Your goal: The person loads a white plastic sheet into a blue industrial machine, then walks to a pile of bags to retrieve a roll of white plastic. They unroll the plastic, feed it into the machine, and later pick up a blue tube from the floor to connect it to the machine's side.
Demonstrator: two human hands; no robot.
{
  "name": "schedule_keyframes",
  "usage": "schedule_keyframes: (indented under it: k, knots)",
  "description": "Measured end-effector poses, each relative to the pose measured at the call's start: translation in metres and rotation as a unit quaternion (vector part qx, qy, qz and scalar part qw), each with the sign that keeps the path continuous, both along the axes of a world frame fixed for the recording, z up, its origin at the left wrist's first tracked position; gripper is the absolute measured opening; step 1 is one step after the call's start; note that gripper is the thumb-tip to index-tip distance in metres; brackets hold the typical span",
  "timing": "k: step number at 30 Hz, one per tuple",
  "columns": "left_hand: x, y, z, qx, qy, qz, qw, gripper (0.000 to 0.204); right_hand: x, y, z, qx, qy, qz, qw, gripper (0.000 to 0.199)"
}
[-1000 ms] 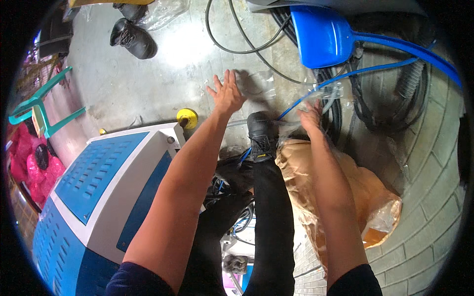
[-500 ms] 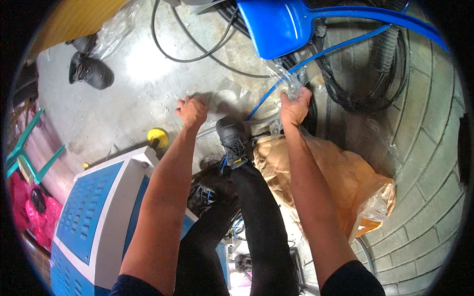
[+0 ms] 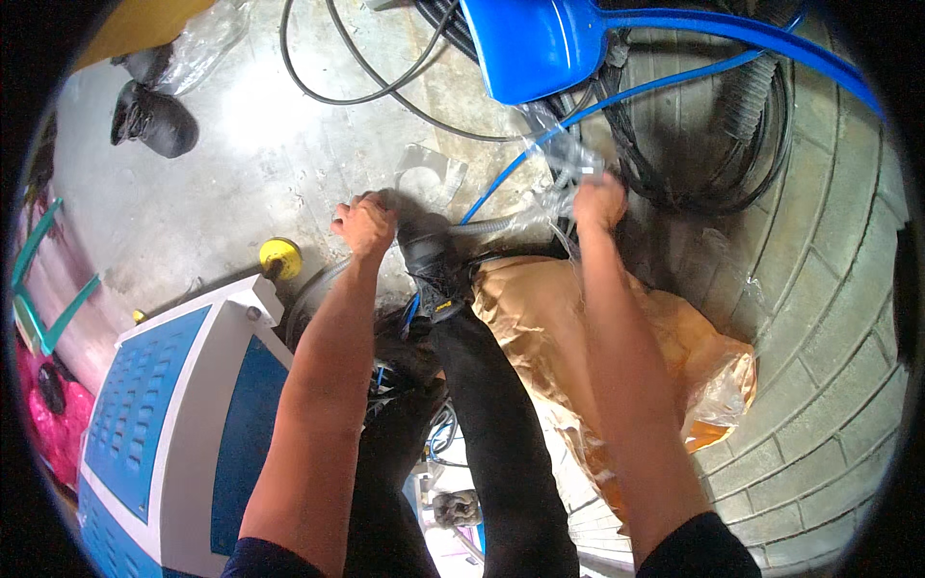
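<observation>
The left hand is curled into a loose fist just left of the black shoe, its knuckles against the edge of a clear plastic sheet that lies flat on the concrete floor. Whether the fingers actually pinch the sheet, I cannot tell. The right hand is to the right of the shoe and is closed on crumpled clear plastic wrap, which bunches up above the fingers. A thin blue hose runs from beside the shoe up through that wrap toward a blue plastic scoop far above the shoe. A grey ribbed tube lies between the shoe and the right hand. Crumpled brown paper with more clear film over it spreads just right of and below the shoe, under the right forearm. Left of the shoe, past the left forearm, stands a white and blue machine case, with a small yellow cap at its upper corner. Black cables loop on the floor above the shoe, and a second dark shoe sits well apart at upper left.
</observation>
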State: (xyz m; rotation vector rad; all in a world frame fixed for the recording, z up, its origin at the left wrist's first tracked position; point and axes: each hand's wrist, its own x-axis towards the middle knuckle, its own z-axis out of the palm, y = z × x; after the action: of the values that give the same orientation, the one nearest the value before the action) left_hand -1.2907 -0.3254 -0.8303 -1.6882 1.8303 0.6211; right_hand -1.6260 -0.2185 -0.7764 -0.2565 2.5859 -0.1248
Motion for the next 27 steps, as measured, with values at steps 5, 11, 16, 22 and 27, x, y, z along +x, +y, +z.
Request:
schedule_keyframes:
  k: [5, 11, 16, 22, 27]
  knots:
    - [-0.030, -0.001, 0.027, 0.011, 0.065, 0.087, 0.994, 0.029, 0.074, 0.137, -0.016, -0.001, 0.027, -0.009, 1.000, 0.034]
    - [-0.055, -0.002, 0.181, 0.006, 0.219, 0.061, 0.974, 0.018, 0.162, 0.105, 0.087, -0.277, -0.226, -0.203, 0.912, 0.034]
    - [-0.077, 0.029, 0.333, -0.081, 0.371, -0.058, 0.923, 0.017, 0.164, 0.037, 0.253, -0.474, -0.376, -0.281, 0.745, 0.041]
    - [-0.109, 0.076, 0.476, 0.069, 0.510, -0.088, 0.853, 0.018, 0.136, 0.074, 0.394, -0.532, -0.415, -0.327, 0.662, 0.044]
    - [-0.156, 0.131, 0.551, 0.111, 0.697, -0.129, 0.696, 0.021, 0.086, 0.159, 0.485, -0.437, -0.207, -0.430, 0.762, 0.043]
